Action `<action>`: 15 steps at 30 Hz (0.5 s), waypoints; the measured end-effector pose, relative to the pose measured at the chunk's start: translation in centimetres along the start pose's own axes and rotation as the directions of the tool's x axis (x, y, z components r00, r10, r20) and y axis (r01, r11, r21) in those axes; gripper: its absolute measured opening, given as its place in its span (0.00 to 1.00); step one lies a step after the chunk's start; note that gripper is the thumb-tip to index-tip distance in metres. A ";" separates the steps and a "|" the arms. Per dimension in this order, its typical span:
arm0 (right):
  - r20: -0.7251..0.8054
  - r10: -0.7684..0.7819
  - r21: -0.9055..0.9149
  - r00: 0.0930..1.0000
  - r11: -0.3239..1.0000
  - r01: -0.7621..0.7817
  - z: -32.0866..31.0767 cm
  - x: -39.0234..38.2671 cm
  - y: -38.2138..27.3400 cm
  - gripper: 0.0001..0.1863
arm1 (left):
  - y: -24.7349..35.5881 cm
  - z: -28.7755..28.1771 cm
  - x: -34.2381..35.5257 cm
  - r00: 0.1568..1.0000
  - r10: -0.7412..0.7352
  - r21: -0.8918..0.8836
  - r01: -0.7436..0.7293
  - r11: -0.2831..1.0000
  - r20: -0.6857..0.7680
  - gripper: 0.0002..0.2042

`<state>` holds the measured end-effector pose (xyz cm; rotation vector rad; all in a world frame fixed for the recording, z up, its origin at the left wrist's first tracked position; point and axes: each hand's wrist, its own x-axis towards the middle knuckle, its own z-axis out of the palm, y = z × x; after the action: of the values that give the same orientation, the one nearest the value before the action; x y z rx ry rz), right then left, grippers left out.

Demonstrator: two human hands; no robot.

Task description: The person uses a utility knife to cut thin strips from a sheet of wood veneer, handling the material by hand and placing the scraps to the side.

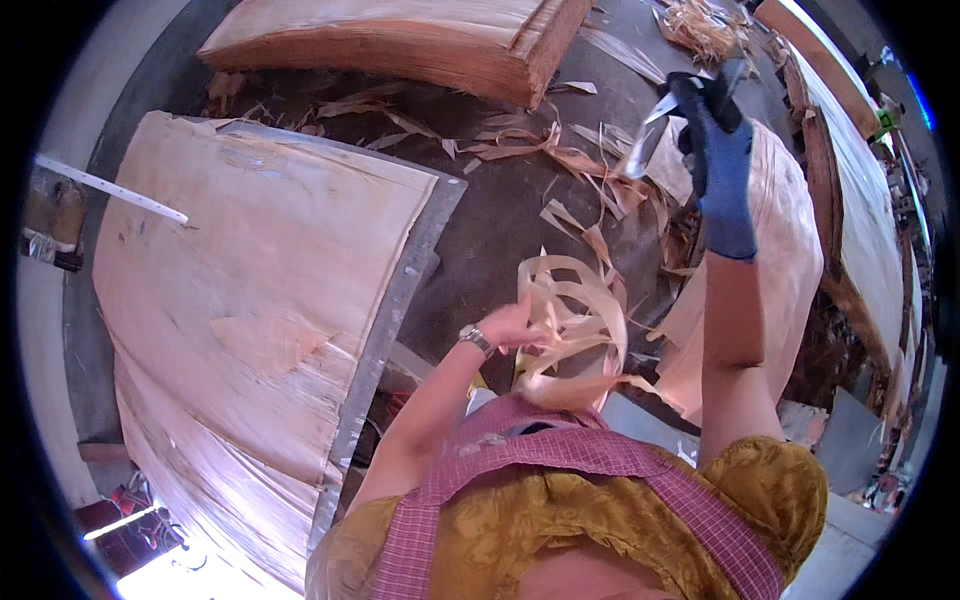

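My left hand (512, 326), bare with a wristwatch (476, 340) on the wrist, is closed on a bundle of pale curled wood veneer strips (568, 388) in front of my apron. My right hand (712, 140) is farther forward on the right, in a blue glove with dark fingers. It is closed round a dark-handled knife, whose shiny blade (637, 155) points toward the left and down. Beneath my right forearm lies a stack of pale veneer sheets (785, 220). The gloved fingers hide part of the knife's handle.
On the left, a broad stack of veneer sheets (250, 270) rests on a grey-edged board (392, 290). A thick veneer stack (400, 55) stands at the back; more stacks (850, 200) line the right. Loose veneer scraps (575, 155) litter the dark floor (480, 225).
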<state>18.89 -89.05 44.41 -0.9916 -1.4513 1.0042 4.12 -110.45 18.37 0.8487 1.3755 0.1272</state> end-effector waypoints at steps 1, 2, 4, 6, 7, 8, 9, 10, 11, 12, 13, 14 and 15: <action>0.048 -0.030 -0.035 0.998 0.999 0.032 0.4 -0.3 -0.2 0.11 | 0.7 -0.5 0.7 0.871 0.290 0.331 -0.160 0.930 -0.396 0.28; 0.098 -0.058 -0.068 0.993 0.996 0.065 0.8 -0.4 0.0 0.11 | 1.6 -1.2 1.1 0.528 0.608 0.651 -0.130 0.748 -0.593 0.29; 0.123 -0.194 -0.065 0.973 0.977 0.203 1.1 -0.3 1.3 0.11 | 7.7 -3.8 -2.6 0.244 0.728 0.595 -0.441 0.672 -0.641 0.34; 0.155 -0.139 -0.037 0.978 0.988 0.147 2.4 -1.2 1.5 0.09 | 13.4 -4.5 -8.7 0.111 0.600 0.457 -0.544 0.704 -0.792 0.28; 0.170 -0.071 -0.067 0.983 0.994 0.083 3.6 -2.0 0.2 0.08 | 14.4 -5.6 -9.3 0.099 0.588 0.457 -0.532 0.713 -0.803 0.28; 0.177 -0.077 -0.061 0.981 0.994 0.089 3.9 -2.1 0.1 0.08 | 15.7 -6.7 -9.2 -0.041 0.643 0.511 -0.645 0.568 -0.765 0.23; 0.237 -0.114 -0.034 0.965 0.992 0.125 4.4 -2.2 0.5 0.08 | 15.9 -7.8 -9.1 -0.116 0.653 0.537 -0.684 0.494 -0.749 0.20; 0.289 -0.155 -0.014 0.945 0.986 0.166 4.6 -2.1 0.9 0.08 | 16.3 -8.7 -8.9 -0.192 0.662 0.563 -0.719 0.407 -0.724 0.18; 0.318 -0.196 0.035 0.928 0.980 0.195 4.8 -1.7 1.6 0.08 | 16.0 -9.5 -8.8 -0.113 0.766 0.603 -0.693 0.396 -0.633 0.12; 0.323 -0.196 0.037 0.926 0.980 0.195 5.0 -1.6 2.1 0.08 | 15.7 -10.1 -8.3 -0.022 0.848 0.638 -0.670 0.381 -0.530 0.07; 0.296 -0.265 0.046 0.918 0.964 0.263 5.3 -1.6 2.4 0.09 | 15.3 -9.7 -8.3 0.058 0.744 0.428 -0.787 0.444 -0.666 0.04; 0.269 -0.333 0.055 0.904 0.942 0.331 5.7 -1.5 2.5 0.09 | 13.8 -10.2 -7.2 0.055 0.741 0.432 -0.784 0.447 -0.669 0.04; 0.278 -0.339 0.069 0.899 0.940 0.334 6.1 -1.5 1.8 0.09 | 10.6 -11.3 -5.4 0.223 0.740 0.414 -0.711 0.568 -0.634 0.08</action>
<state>13.09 -90.38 41.71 -0.5648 -1.7767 0.9268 -3.07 -100.79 29.50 1.5532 1.6122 1.3928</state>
